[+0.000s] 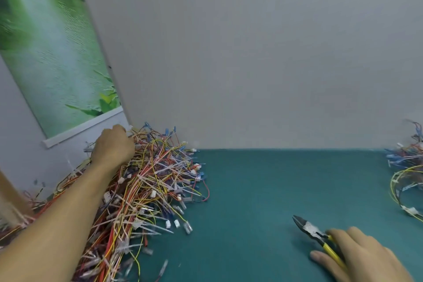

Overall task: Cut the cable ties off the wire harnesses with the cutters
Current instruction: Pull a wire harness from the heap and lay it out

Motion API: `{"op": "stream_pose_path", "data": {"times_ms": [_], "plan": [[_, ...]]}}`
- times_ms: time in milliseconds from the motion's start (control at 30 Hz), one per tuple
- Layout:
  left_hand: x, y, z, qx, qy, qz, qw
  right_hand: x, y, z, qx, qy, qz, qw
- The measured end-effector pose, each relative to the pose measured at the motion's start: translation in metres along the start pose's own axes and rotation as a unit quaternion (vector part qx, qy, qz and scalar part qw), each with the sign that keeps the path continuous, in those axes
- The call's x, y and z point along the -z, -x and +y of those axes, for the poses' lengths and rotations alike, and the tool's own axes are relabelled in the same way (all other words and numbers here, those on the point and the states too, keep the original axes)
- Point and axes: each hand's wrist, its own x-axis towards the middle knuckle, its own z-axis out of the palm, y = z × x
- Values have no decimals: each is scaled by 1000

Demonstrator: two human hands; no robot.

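Green foliage is being shown on a poster (52,52) hung on the wall beyond the far-left corner of the teal tabletop (263,190). Below it, a large pile of wire harnesses (155,181) is being heaped along the left edge, reaching from the far wall to the near edge. The top of this pile is being reached into by the left hand (112,146). Its fingers are being curled down among the wires, apparently round a few of them, though the fingertips are hidden. Many white cable ties (142,177) are being carried on these bundles uncut, so most of the work is judged to be waiting. Towards the near-right corner the cutters (309,228) are being held low over the tabletop by the right hand (357,256). Its fingers are being wrapped over the yellow handles, and the blades are being kept nearly closed and pointed towards the pile. At the right edge a smaller heap (407,167) is being kept well apart, possibly finished pieces; that cannot be told.
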Motion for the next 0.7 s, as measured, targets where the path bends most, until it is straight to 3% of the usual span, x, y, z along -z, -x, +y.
{"op": "stream_pose_path", "data": {"times_ms": [100, 267, 333, 400, 467, 533, 600, 700], "plan": [[-15, -8, -5, -23, -22, -54, 998, 1, 0, -1, 5, 3, -6, 1000], [-17, -14, -9, 19, -41, -35, 998, 0, -2, 1, 9, 5, -11, 1000], [-16, -17, -9, 40, -3, -55, 998, -1, -2, 2, 10, 6, -11, 1000], [-13, -18, -8, 71, 108, -60, 990, -2, -3, 2, 12, 7, -11, 1000], [1, -20, -2, 118, 290, -67, 947, -2, -3, 3, 12, 5, -10, 1000], [26, -24, 7, 161, 445, -66, 879, -3, -3, 4, 13, 5, -11, 1000], [54, -22, 15, 154, 519, -48, 839, -4, -4, 5, 12, 0, -10, 1000], [88, -17, 25, 112, 574, -2, 811, -5, -3, 6, 10, 0, -8, 1000]]}}
